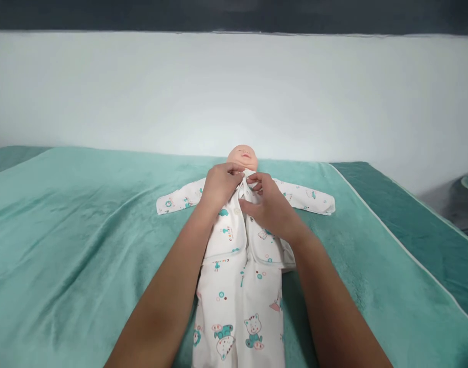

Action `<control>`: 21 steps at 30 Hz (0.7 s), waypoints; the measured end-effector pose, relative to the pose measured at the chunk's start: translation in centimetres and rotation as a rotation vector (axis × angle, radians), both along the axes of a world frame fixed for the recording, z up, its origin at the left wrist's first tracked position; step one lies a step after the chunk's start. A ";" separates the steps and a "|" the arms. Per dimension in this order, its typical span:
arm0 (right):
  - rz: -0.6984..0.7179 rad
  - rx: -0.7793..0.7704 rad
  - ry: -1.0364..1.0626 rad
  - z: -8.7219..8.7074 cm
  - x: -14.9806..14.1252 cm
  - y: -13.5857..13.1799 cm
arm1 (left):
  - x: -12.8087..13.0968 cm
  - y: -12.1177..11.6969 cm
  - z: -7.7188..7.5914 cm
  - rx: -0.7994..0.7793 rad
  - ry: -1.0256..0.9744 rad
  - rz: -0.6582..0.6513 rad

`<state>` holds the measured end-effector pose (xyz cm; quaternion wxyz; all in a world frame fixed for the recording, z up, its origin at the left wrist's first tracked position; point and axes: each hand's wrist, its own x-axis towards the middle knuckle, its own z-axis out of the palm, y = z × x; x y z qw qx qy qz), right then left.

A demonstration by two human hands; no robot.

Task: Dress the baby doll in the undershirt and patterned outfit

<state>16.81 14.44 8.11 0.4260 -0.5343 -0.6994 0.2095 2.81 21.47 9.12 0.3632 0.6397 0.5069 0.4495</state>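
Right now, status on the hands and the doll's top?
Left hand and right hand both pinching the printed top at the collar. Doll on its back on the teal blanket, sleeves spread. Nothing in the way.

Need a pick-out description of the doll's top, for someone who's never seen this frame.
On the teal blanket lies a baby doll, head away from the camera. Its white top, printed with small teal animals, has sleeves spread sideways; both hands, left hand and right hand, pinch its collar. Matching trousers lie below it.
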 end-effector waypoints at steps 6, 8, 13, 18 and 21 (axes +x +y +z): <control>-0.160 0.086 -0.142 0.3 -0.8 -0.4 | -1.1 -1.4 -0.9 0.096 -0.005 -0.020; -0.211 0.024 -0.160 0.9 -1.0 -0.7 | -1.6 -1.9 -0.6 0.050 -0.042 -0.080; -0.180 -0.191 -0.170 2.4 -0.1 -1.4 | -3.6 -2.9 1.0 -0.113 -0.026 -0.320; -0.097 -0.302 0.107 2.6 0.7 -1.3 | -4.5 -3.2 1.6 -0.137 0.002 -0.398; -0.044 -0.230 0.235 2.3 0.1 -1.1 | -4.1 -3.0 1.3 -0.139 -0.044 -0.405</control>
